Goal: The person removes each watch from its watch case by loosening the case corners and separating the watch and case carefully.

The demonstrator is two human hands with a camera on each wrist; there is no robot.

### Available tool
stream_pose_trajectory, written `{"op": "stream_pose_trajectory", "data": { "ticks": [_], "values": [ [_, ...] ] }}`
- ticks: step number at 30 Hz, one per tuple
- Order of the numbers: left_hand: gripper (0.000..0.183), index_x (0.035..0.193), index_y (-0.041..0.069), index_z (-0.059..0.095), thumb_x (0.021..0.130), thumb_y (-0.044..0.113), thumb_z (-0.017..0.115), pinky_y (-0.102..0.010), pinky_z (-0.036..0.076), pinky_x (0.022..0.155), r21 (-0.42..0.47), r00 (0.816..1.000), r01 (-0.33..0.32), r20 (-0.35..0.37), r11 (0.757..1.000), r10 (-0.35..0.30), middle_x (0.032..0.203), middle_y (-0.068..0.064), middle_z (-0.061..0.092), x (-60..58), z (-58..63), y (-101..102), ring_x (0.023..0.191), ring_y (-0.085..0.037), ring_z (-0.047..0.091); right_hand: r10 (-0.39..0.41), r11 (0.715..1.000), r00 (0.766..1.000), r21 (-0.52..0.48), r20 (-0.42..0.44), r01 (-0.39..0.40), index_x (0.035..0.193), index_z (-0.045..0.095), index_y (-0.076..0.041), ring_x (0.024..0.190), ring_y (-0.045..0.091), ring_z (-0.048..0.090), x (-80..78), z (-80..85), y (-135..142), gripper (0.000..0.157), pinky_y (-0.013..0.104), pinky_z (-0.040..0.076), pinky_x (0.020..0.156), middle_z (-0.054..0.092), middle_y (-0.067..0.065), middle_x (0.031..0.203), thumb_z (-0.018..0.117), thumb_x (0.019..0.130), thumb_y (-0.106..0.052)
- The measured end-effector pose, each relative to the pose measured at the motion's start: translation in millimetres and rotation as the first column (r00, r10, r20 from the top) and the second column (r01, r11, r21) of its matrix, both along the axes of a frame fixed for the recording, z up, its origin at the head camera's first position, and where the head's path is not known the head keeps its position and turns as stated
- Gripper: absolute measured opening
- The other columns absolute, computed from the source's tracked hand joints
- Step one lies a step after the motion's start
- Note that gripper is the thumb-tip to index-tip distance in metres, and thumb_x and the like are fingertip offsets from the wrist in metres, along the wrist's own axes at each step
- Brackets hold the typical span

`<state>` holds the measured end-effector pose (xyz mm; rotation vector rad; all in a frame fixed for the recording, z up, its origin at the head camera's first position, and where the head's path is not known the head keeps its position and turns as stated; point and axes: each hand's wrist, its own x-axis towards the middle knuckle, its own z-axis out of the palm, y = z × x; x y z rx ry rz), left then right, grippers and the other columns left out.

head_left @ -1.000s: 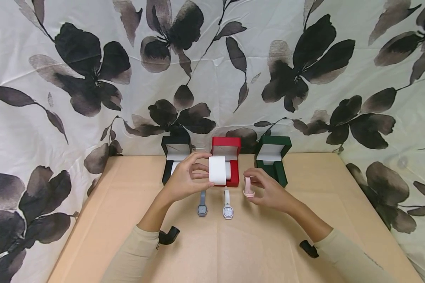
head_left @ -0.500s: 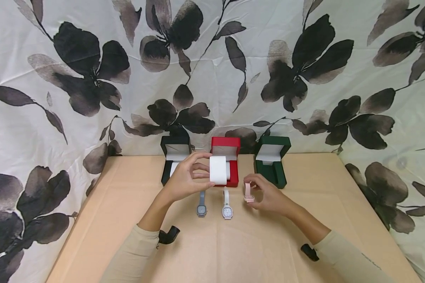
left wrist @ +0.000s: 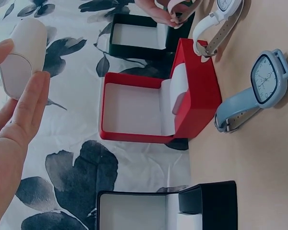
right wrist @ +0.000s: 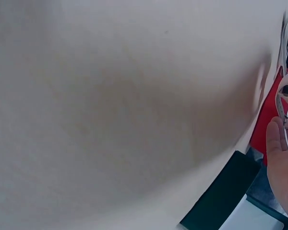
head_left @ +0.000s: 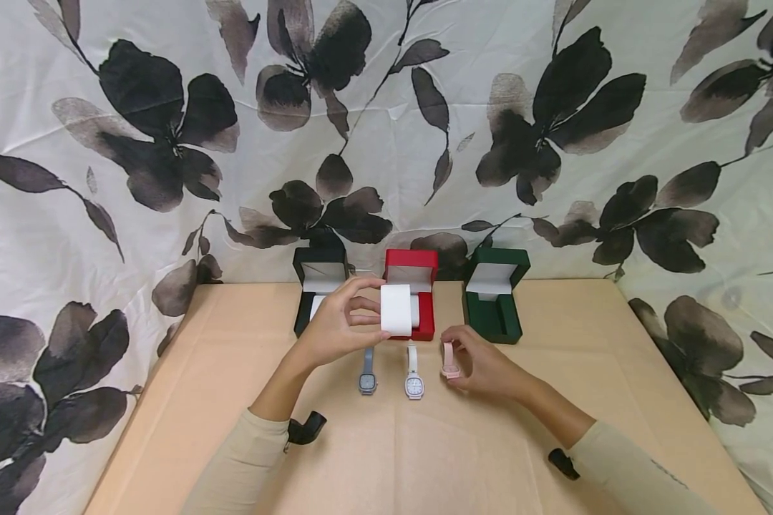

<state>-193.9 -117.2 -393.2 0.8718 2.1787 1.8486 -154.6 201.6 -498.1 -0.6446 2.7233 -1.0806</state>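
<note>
My left hand [head_left: 330, 330] pinches a white watch cushion [head_left: 396, 310] between thumb and fingers, raised in front of the red watch box [head_left: 427, 315]. The left wrist view shows the cushion [left wrist: 31, 43] as a rounded white roll with a flat end. To the right, my right hand [head_left: 492, 363] grips a pink watch [head_left: 449, 363] by its strap, low over the table. In the right wrist view only part of that hand [right wrist: 283, 165] shows, at the edge. A blue-grey watch [head_left: 367, 381] and a white watch [head_left: 414, 385] lie between my hands, dials toward me.
Three open boxes stand along the table's back: black [head_left: 303, 315], red, and green [head_left: 510, 318]. A white cushion [left wrist: 179, 86] sits inside the red box; the green box has a bare interior. Behind them hangs a floral cloth [head_left: 425, 179].
My right hand has drawn the pink watch down and nearer to me, away from the green box. My left hand and the cushion have stayed in place.
</note>
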Motion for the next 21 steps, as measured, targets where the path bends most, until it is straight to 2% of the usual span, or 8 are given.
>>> {"op": "stream_pose_trajectory", "data": {
  "ticks": [14,21],
  "values": [
    [0.078,0.145,0.000,0.049,0.077,-0.003,0.087,-0.037,0.062,0.091,0.006,1.000,0.005,-0.004,1.000,-0.005,0.141,-0.010,0.054,-0.1,0.2,-0.8,0.110,-0.031,0.070,0.029,0.998,0.999,0.047,0.014,-0.030,0.134,0.053,-0.009,0.129,0.024,0.055,0.0,-7.3,-0.3,0.076,0.043,0.051,0.109,0.052,0.004,0.141,0.095,0.073,-0.023],
    [0.076,0.144,0.005,0.051,0.077,-0.003,0.087,-0.034,0.062,0.090,-0.001,1.000,0.000,0.014,1.000,0.000,0.142,-0.009,0.053,0.4,-0.5,-1.2,0.111,-0.030,0.070,0.056,0.996,0.998,0.073,0.015,-0.057,0.138,0.050,-0.008,0.133,0.025,0.052,1.4,-6.7,1.3,0.083,0.045,0.048,0.112,0.050,0.006,0.144,0.096,0.071,-0.027]
  ]
}}
